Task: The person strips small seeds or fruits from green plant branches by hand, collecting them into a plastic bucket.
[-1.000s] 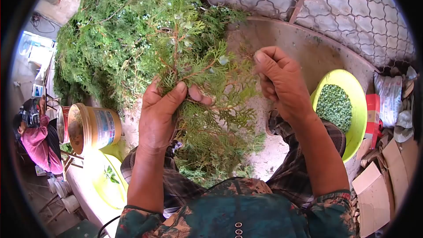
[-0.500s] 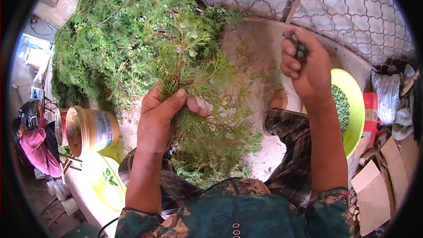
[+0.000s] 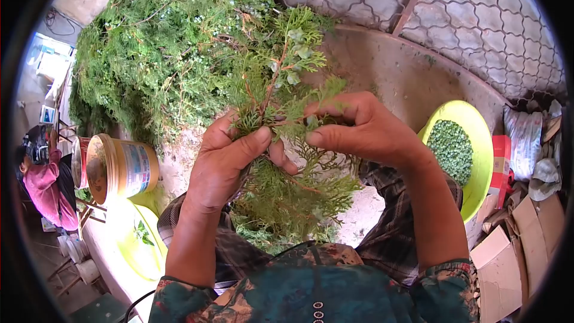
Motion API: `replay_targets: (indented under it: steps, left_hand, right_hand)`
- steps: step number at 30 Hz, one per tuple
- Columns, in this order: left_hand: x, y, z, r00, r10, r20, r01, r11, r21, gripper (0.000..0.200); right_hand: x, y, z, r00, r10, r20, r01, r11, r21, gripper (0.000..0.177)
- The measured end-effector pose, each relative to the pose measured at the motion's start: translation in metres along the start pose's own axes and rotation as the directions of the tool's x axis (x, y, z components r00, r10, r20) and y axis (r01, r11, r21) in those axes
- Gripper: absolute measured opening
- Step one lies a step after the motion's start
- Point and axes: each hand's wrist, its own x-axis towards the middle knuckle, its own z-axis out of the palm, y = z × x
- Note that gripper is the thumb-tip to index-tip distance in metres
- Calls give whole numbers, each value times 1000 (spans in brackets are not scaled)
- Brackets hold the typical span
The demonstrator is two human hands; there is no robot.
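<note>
My left hand (image 3: 224,152) is closed around the stem of a leafy cypress branch (image 3: 269,93) held up in front of me. Several pale green cones (image 3: 293,76) sit near its top. My right hand (image 3: 373,128) is at the branch's right side, thumb and forefinger closing on a small bluish-green cone (image 3: 311,121) on a side twig. Its other fingers are curled, and the palm is hidden. To the right, a yellow-green basin (image 3: 482,173) holds many loose green cones (image 3: 451,151).
A big heap of cypress branches (image 3: 149,54) lies ahead left. Buckets (image 3: 134,167) and another yellow basin (image 3: 128,251) stand left, near a person in pink (image 3: 51,191). Cardboard (image 3: 502,269) and a red box (image 3: 500,164) are right; a metal lattice (image 3: 466,30) is behind.
My right hand has come down and left from its raised position, where green cones showed in its fist, to the branch. My left hand keeps its hold, the branch shifting slightly right.
</note>
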Motion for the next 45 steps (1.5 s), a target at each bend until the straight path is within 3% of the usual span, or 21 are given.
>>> replay_targets:
  steps: [3,6,8,12,13,14,16,18,19,20,21,22,25,29,31,32,33,35,37,41,45]
  left_hand:
    - [1,-1,-1,1000,-1,15,0,1000,31,22]
    - [2,-2,-3,1000,4,8,-4,1000,31,23]
    - [3,-1,1,1000,-19,9,19,999,49,23]
    - [4,-2,2,998,-62,5,62,998,30,22]
    - [5,-1,1,996,-80,-38,82,995,47,22]
    - [5,-1,0,992,-99,-82,104,992,64,21]
    - [8,1,-11,988,-95,-126,102,994,51,21]
    - [9,3,-25,982,-41,-182,39,999,-18,21]
    - [10,4,-26,982,-34,-187,31,999,-20,21]
    - [11,5,-26,978,7,-209,-19,998,-54,20]
    - [11,5,-27,971,44,-234,-65,994,-85,19]
    - [11,4,-28,975,47,-219,-71,992,-103,16]
    - [13,1,-24,955,121,-272,-156,982,-110,14]
    - [12,2,-22,917,195,-349,-245,964,-104,12]
    - [12,1,-20,895,237,-377,-282,957,-68,11]
    - [12,0,-19,874,276,-399,-313,949,-28,11]
    - [12,-1,-17,871,277,-405,-314,949,-28,11]
    - [13,-1,-12,858,290,-424,-336,941,-36,10]
    - [14,-3,-11,855,277,-439,-323,946,-32,10]
    - [14,-3,-9,849,252,-464,-310,949,-53,11]
    - [14,-3,-13,839,256,-480,-311,950,-37,11]
  right_hand:
    - [4,3,2,999,5,-41,-9,996,-83,41]
    - [6,14,9,983,-163,-81,156,984,-82,38]
    - [7,21,14,976,-166,-140,176,983,60,35]
    - [7,19,6,986,-154,-60,150,987,-61,30]
    - [6,18,2,970,-236,-57,195,898,-394,26]
    - [5,18,-4,950,-310,-28,209,703,-680,23]
    - [0,31,-35,913,-369,-174,39,503,-864,26]
    - [-8,20,-57,712,-641,-287,8,416,-909,22]
    - [-15,16,-63,713,-644,-278,16,411,-912,22]
    - [-21,12,-69,812,-354,-464,256,931,-261,22]
    - [-25,9,-68,943,-29,-332,233,770,595,21]
    - [-21,3,-49,908,8,-420,245,802,545,22]
    - [-16,7,-28,941,69,-331,128,833,538,30]
    - [-14,9,-5,960,136,-244,-58,952,301,23]
    - [-13,12,0,976,122,-178,-66,954,292,14]
    - [-8,20,7,954,-146,-261,144,989,-24,16]
    - [-5,26,15,873,-416,-254,322,883,-343,18]
    - [-3,23,29,869,-409,-278,290,877,-383,24]
    - [2,29,36,794,-551,-257,260,690,-675,24]
    - [9,33,34,774,-600,-204,219,555,-802,24]
    - [11,36,33,793,-575,-202,171,528,-832,22]
